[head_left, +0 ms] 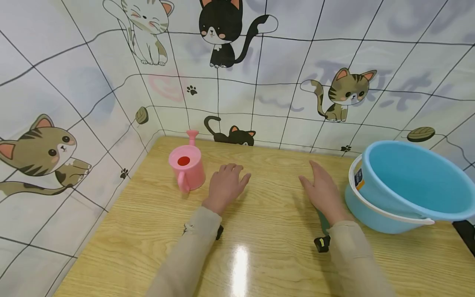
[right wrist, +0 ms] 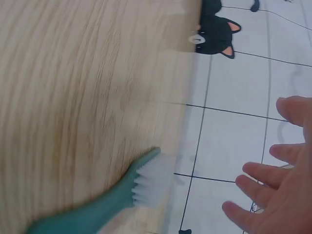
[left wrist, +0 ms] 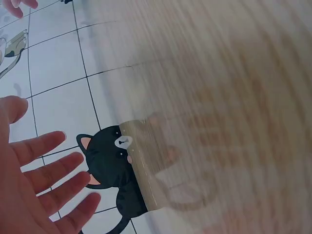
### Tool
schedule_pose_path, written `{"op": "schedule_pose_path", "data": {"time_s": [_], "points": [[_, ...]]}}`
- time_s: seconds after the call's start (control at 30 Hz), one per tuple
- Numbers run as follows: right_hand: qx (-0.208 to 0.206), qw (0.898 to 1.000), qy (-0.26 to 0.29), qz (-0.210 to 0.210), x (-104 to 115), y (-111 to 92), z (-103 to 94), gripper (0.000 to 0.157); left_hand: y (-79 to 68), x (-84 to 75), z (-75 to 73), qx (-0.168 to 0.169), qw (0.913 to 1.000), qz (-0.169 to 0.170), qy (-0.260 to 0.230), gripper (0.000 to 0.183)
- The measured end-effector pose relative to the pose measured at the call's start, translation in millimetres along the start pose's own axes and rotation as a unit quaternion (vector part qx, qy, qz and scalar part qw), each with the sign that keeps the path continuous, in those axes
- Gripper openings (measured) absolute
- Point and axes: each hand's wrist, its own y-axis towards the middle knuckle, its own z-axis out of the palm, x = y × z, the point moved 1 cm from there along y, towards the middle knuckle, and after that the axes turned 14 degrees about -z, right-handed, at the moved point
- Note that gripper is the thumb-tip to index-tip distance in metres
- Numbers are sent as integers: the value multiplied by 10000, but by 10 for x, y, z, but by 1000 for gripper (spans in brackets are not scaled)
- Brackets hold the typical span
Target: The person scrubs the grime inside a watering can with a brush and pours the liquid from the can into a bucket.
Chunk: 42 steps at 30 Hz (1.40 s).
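My left hand hovers over the wooden table, just right of a pink watering can and apart from it. Its fingers are spread and hold nothing. On the other side, my right hand is held above the table with fingers extended and nothing in them. Beneath it lies a green brush with white bristles; in the head view the right hand and wrist hide most of it, leaving part of its green handle showing.
At the right, a light blue basin sits tilted in a light blue bucket with a white handle. A wall covering with cartoon cats borders the wooden table at the back and left. A black object shows at the right edge.
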Motion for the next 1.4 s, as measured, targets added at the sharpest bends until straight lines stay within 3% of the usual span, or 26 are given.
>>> {"op": "schedule_pose_path", "data": {"time_s": [0.17, 0.3, 0.5, 0.57, 0.73, 0.9, 1.0, 1.13, 1.23, 1.33, 1.4], "points": [[-816, 9917, 994, 7, 68, -173, -9, 62, -103, 35, -10, -166, 9951, -19, -979, 40], [-1412, 9796, 1427, 107, 115, -341, -39, 53, -183, 127, 26, 45, 9782, -159, -2069, 31], [-1954, 9645, 1655, 646, 35, -597, -108, 39, -280, 207, 109, 399, 9364, -340, -3469, 33], [-2050, 9583, 1810, 828, -1, -670, -114, 37, -301, 233, 129, 319, 9178, -569, -3917, 33], [-2238, 9434, 2220, 1030, -74, -770, -82, 35, -332, 353, 159, -275, 8523, -1216, -5079, 33], [-2337, 9388, 2312, 1027, -132, -773, -12, 35, -368, 508, 193, -546, 8097, -1566, -5630, 45], [-2510, 9364, 2303, 838, -391, -783, 179, 35, -375, 565, 216, -402, 7852, -1621, -5963, 46], [-2614, 9312, 2448, 671, -577, -806, 385, 37, -358, 660, 264, -89, 7626, -1683, -6245, 45], [-2437, 9314, 2580, 813, -477, -830, 378, 40, -342, 729, 329, 61, 7493, -1748, -6387, 47], [-2289, 9328, 2643, 872, -462, -833, 379, 40, -341, 774, 384, 44, 7381, -1821, -6496, 49], [-2270, 9341, 2608, 885, -460, -823, 371, 41, -342, 787, 387, 4, 7364, -1868, -6502, 49]]}}
